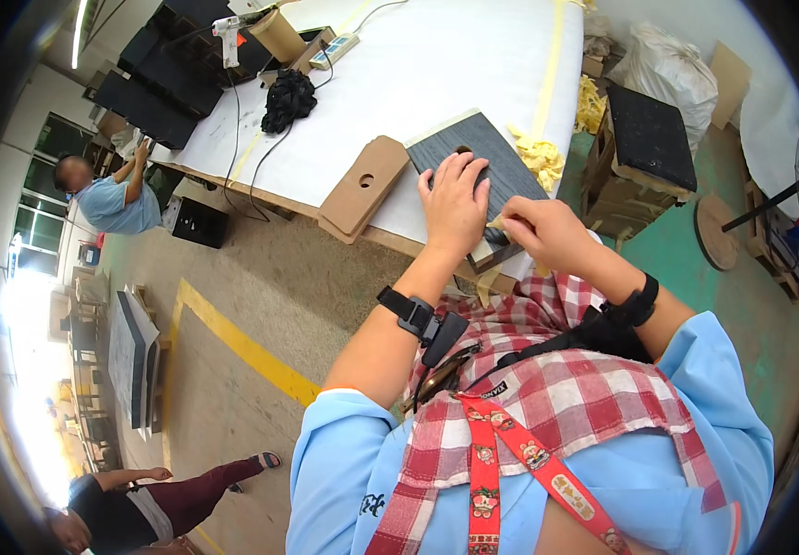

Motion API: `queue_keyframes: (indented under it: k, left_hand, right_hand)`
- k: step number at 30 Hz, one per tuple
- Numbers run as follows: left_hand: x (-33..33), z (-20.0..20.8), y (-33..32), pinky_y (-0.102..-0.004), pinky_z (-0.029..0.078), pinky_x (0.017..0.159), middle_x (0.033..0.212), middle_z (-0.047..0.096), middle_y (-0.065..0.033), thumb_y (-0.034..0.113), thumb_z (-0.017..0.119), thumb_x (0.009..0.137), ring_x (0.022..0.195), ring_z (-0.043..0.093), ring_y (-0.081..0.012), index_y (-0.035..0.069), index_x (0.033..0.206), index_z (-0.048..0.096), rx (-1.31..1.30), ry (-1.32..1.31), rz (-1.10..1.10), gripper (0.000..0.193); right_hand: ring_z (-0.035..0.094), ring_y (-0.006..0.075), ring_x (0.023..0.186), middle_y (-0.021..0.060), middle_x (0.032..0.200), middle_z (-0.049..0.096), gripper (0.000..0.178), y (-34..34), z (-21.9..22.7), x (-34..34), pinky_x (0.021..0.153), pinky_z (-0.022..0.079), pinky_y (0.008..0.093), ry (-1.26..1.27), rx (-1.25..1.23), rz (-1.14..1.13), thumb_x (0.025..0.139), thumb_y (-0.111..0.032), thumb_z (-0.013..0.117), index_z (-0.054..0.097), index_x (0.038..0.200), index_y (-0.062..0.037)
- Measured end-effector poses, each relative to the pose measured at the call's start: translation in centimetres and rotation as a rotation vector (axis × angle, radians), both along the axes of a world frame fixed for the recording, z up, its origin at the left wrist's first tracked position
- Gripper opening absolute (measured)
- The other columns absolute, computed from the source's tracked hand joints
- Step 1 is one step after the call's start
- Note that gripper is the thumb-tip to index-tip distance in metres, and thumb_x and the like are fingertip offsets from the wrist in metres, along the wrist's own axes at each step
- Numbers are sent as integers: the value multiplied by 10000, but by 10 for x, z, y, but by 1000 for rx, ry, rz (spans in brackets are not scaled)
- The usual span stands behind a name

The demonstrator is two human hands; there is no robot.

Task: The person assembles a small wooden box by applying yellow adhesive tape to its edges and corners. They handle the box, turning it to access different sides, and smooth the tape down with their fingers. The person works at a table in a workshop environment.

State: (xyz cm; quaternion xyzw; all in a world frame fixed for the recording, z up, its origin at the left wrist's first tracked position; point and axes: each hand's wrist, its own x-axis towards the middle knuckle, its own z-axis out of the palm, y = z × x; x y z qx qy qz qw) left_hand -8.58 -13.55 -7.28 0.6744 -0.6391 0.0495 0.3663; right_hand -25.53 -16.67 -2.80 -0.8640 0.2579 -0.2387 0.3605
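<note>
A dark grey wood-grain panel or shallow box (501, 139) lies at an angle on the near edge of the white-covered table. My left hand (455, 199) rests on its top, fingers stretched and slightly apart, just below a round hole. My right hand (547, 227) is closed in a pinch at the panel's near right part, on a small strip of yellow masking tape (497, 223). Another piece of tape (485, 285) hangs at the near edge. Left of the panel, brown boards with a round hole (362, 190) overhang the table edge.
Crumpled yellow tape (538, 159) sits right of the panel. A black cloth bundle (288, 100), power strip (335, 51) and glue gun (227, 39) lie farther left. A black-topped box (649, 139) stands right of the table. Another person (117, 199) works at left; one (141, 509) is lower left.
</note>
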Motion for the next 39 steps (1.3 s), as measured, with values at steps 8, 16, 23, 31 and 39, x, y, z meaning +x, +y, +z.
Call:
queue_keyframes:
  k: [8,16,23,31,39]
  left_hand:
    - [0,0,0,-431,252,1000,1185,545,-47,198,555,863,1184,453,-212,132,1100,589,10,-18,19,249]
    - [0,0,0,-451,244,1008,1178,543,-50,184,565,849,1186,446,-214,115,1085,588,3,12,10,247]
    - [-1,0,-1,-458,245,1006,1164,545,-45,180,573,842,1182,446,-210,103,1072,587,2,8,13,243]
    - [3,-5,-2,-460,270,976,1147,555,-37,193,603,786,1164,459,-196,128,1037,597,-54,3,39,259]
    - [-3,1,-3,-476,257,991,1138,553,-57,188,604,787,1168,455,-224,115,1029,600,-38,68,33,253]
  right_hand:
    - [584,299,611,138,680,591,130,2,-1,2,556,448,373,-53,-26,119,835,-167,608,606,887,-48]
    - [586,304,602,132,671,594,116,-1,1,3,561,459,377,-9,-288,42,842,-167,591,613,849,-53]
    - [592,328,642,155,689,596,129,-3,6,2,583,461,389,-14,25,31,844,-179,585,604,846,-51]
    - [588,326,656,146,729,607,142,5,3,5,583,457,385,-7,-53,-14,830,-190,614,628,858,-51]
    - [578,243,626,72,713,505,34,1,-6,-2,542,463,359,49,-685,60,693,-77,573,540,699,-82]
